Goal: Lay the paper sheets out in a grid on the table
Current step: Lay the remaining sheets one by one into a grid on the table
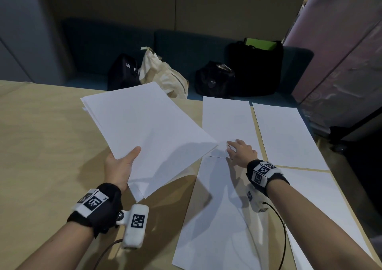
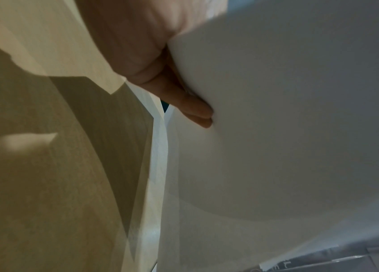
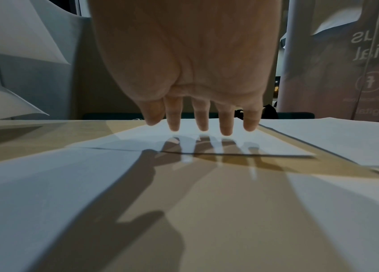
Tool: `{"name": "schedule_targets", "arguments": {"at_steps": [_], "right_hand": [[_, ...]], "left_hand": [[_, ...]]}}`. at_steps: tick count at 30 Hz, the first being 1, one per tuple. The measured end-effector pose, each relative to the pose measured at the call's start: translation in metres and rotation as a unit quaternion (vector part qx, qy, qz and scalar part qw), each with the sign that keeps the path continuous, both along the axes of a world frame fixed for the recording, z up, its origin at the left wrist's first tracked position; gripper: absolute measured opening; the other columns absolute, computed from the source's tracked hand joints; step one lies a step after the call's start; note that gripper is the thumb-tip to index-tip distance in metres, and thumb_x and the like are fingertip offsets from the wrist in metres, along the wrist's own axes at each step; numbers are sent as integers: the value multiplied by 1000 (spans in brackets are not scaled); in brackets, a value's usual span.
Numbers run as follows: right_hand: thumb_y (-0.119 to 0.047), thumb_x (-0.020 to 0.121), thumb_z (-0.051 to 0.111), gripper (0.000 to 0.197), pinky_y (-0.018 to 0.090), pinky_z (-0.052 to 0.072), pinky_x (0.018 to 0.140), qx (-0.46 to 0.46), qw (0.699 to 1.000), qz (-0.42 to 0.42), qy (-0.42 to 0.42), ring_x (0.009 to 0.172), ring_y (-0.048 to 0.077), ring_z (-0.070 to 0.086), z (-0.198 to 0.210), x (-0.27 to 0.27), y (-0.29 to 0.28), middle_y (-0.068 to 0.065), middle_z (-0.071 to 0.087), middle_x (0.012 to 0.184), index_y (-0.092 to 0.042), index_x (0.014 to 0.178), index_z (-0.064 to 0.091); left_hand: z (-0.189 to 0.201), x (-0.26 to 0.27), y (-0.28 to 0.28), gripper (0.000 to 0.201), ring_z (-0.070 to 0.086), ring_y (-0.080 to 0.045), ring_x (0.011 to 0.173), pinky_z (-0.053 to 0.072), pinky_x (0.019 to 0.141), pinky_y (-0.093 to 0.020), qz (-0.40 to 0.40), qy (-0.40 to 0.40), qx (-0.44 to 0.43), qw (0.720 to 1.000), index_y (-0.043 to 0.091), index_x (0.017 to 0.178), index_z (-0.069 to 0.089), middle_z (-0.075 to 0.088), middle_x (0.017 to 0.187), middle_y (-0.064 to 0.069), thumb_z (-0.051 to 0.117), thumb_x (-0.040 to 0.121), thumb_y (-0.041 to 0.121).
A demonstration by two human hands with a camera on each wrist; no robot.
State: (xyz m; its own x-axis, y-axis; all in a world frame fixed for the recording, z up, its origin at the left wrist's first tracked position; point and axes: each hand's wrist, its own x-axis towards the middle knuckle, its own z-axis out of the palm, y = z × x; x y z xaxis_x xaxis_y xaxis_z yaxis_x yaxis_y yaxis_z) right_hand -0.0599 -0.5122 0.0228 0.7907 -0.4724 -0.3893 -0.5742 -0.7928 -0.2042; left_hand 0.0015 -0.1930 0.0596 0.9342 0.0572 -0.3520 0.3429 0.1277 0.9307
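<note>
Step in hand: you look to be squaring the far middle sheet (image 1: 227, 121) on the worktop (image 1: 41, 135), four sheets down so far.
Right hand (image 1: 240, 151): grip open, fingers (image 3: 201, 119) straight and spread, tips at the near edge of that sheet; the right wrist view does not settle whether they press it or hover just above.
Left hand (image 1: 118, 167): grip closed on the stack of paper sheets (image 1: 144, 129), thumb on top, fingers (image 2: 195, 108) beneath, stack held tilted above the worktop.
Laid sheets: far right sheet (image 1: 287, 133) beside the far middle one, a strip of worktop between; near middle sheet (image 1: 215, 218) lies skewed, its far corner at the far sheet's near edge; near right sheet (image 1: 322, 203) partly under your forearm.
Next move: probably straighten the skewed near sheet, then draw one sheet off the stack for the bare left column.
Care: peel only a single sheet, and match the gaps.
</note>
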Motion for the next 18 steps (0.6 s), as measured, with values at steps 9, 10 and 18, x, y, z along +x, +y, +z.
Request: {"name": "schedule_targets", "arguments": {"at_steps": [9, 10, 18], "right_hand": [[-43, 92, 48, 55, 45, 41, 100, -16, 1000, -10, -8, 124, 32, 41, -3, -57, 45, 14, 40, 134, -8, 133, 40], [-48, 91, 49, 58, 44, 43, 98, -25, 1000, -4, 15, 122, 31, 41, -6, -67, 53, 13, 40, 132, -7, 131, 39], [-42, 85, 60, 56, 43, 42, 95, -10, 1000, 10, 21, 121, 31, 38, -13, -107, 73, 13, 35, 134, -8, 125, 41]], "left_hand": [[0, -8, -2, 30, 62, -25, 98, 48, 90, -35, -9, -8, -11, 1000, 9, 111, 59, 64, 109, -8, 69, 82, 7], [0, -10, -3, 31, 62, -25, 99, 48, 91, -36, -15, -9, -10, 1000, 8, 112, 59, 64, 110, -8, 69, 82, 8], [3, -25, 2, 37, 60, -22, 98, 45, 86, -30, -41, -24, -2, 999, 4, 119, 58, 62, 110, -6, 68, 83, 7]]}}
